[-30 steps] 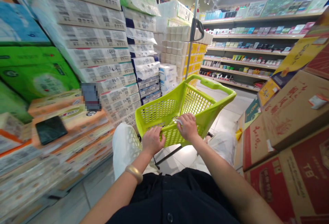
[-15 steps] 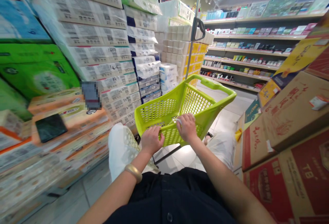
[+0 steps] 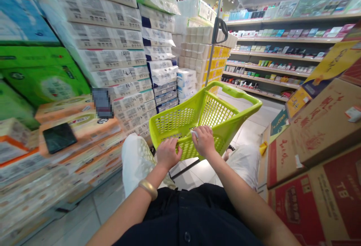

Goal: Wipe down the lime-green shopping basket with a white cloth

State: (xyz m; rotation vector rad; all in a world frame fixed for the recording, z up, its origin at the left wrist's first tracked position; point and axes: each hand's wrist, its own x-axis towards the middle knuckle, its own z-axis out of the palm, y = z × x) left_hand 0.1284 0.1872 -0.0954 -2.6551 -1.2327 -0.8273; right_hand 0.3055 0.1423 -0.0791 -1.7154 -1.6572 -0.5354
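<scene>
My left hand (image 3: 168,154) and my right hand (image 3: 203,140) both grip the near rim of a lime-green plastic shopping basket (image 3: 222,105). The basket has mesh walls and rolls ahead of me on a tall metal pull pole (image 3: 216,52) with a dark handle (image 3: 220,29). A small white item (image 3: 194,133) shows at my right fingers, though I cannot tell what it is. A gold bangle (image 3: 148,189) circles my left wrist.
Wrapped stacks of tissue and toilet-paper packs (image 3: 113,50) rise along the left, with a dark phone (image 3: 59,137) lying on them. Cardboard cartons (image 3: 318,133) line the right. Goods shelves (image 3: 282,50) stand beyond, along a tiled aisle floor (image 3: 248,133).
The view has drifted slightly, so the stacks, pole and shelves sit a little further right. My hands stay on the basket's rim.
</scene>
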